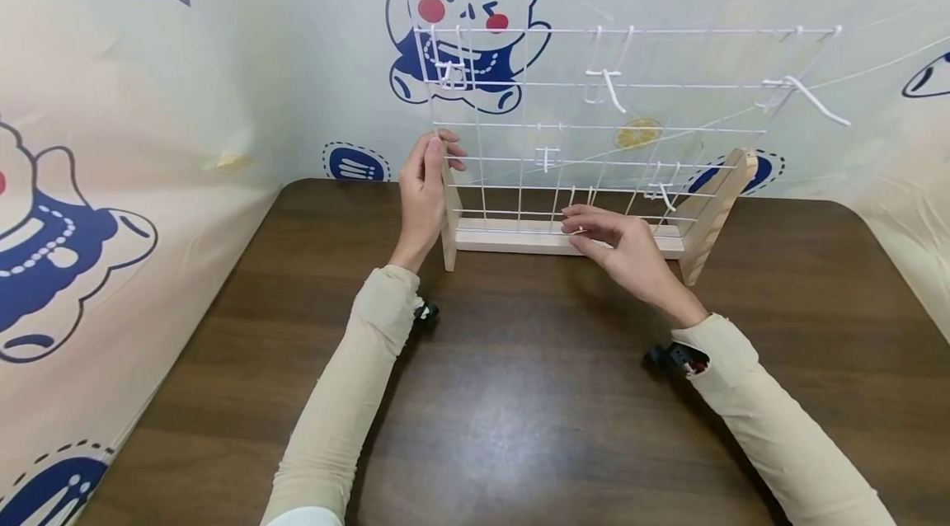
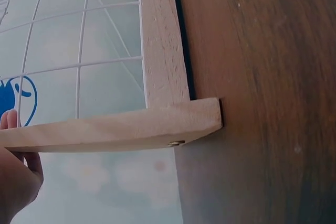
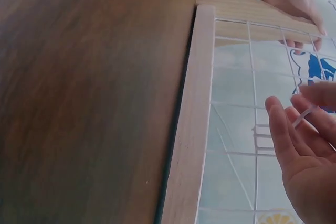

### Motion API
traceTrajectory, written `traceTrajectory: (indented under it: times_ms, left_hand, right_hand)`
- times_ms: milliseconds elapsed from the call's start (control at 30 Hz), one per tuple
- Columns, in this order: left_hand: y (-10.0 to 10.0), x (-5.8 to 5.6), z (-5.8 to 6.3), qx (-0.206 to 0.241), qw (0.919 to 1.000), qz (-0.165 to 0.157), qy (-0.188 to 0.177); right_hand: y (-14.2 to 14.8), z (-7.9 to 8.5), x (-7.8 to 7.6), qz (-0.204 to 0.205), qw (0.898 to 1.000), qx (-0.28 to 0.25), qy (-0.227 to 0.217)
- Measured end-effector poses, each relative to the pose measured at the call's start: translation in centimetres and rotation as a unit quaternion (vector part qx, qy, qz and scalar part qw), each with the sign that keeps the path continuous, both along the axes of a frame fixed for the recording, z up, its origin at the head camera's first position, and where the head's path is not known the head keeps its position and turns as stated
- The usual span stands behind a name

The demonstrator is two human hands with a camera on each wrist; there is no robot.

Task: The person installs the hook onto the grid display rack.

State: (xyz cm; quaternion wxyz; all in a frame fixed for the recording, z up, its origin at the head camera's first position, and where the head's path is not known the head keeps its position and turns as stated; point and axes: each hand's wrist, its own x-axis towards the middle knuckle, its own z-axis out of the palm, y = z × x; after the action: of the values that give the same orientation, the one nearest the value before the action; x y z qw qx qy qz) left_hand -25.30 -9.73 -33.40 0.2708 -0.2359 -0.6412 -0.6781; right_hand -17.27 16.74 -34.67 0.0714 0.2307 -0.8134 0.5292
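A white wire grid rack [image 1: 512, 239] on a wooden stand stands upright on the table. My left hand [image 1: 425, 196] grips its left wooden upright [image 2: 110, 129], thumb in front and fingertips [image 2: 9, 119] showing through the grid. Low on the grid, my right hand [image 1: 619, 241] pinches the prong of a small white wire hook [image 3: 303, 117] between thumb and fingers. The hook's wire back overlaps the grid wires, and fingers hide part of it. Other white hooks hang on the grid: one at upper middle [image 1: 610, 89], one at upper right [image 1: 816, 100], one at lower right [image 1: 664, 194].
The brown wood-grain table [image 1: 490, 394] spreads out in front of the rack. A patterned cloth backdrop [image 1: 312, 56] rises behind and to the left. More hooks hang at the upper left [image 1: 449, 72] and centre [image 1: 547, 157] of the grid.
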Motion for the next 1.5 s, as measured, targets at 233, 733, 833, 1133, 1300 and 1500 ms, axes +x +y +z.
traceTrajectory:
  times_ms: [233,733,833,1133,1300,1500]
  left_hand:
    - [-0.5,0.2,0.0,-0.002,1.0,0.008,-0.002]
    - [0.0,0.2,0.0,-0.005,0.9999,-0.003,-0.009]
    - [-0.1,0.1,-0.1,-0.004,0.9999,-0.005,-0.011]
    - [-0.4,0.2,0.0,-0.012,0.9997,-0.01,-0.017]
    - [-1.1,-0.6,-0.2,-0.039,0.9988,0.0,-0.031]
    - [-2.6,-1.4,-0.5,-0.188,0.9759,0.053,-0.097]
  right_hand:
    - [-0.2,0.0,-0.1,0.004,1.0,0.006,-0.007]
    - [1.0,-1.2,-0.3,-0.002,0.999,-0.003,0.042]
    - [0.9,-0.8,-0.1,-0.001,0.999,-0.002,0.04]
    - [0.3,0.2,0.7,0.012,0.995,0.053,0.081]
    - [0.2,0.9,1.0,0.014,0.992,0.08,0.095]
    - [1.2,2.0,1.6,-0.015,0.987,0.105,0.121]
